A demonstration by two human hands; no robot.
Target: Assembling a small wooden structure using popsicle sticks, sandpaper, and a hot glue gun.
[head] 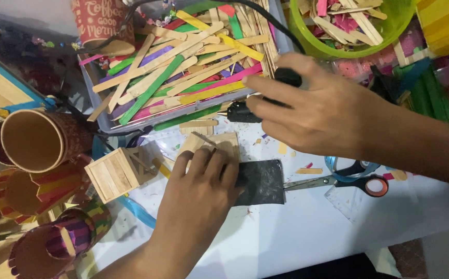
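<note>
Glue gun, black and corded, sits in our right hand, whose fingers are curled tight around its body; its tip points left, just beyond the near edge of the stick tray. Our left hand lies flat with fingers loosely bent, pressing on a small panel of plain wooden sticks and touching the black mat to its right, near the middle of the white table. We count one clear tray piled with coloured and plain craft sticks, one green bowl of more sticks at far right, one small wooden box, one pair of scissors with an orange-lined handle, one red paper cup at the far edge, and about four stick-covered cups on the left. Much of the glue gun is hidden under our fingers, and the left cups are cut off by the picture's edge.
</note>
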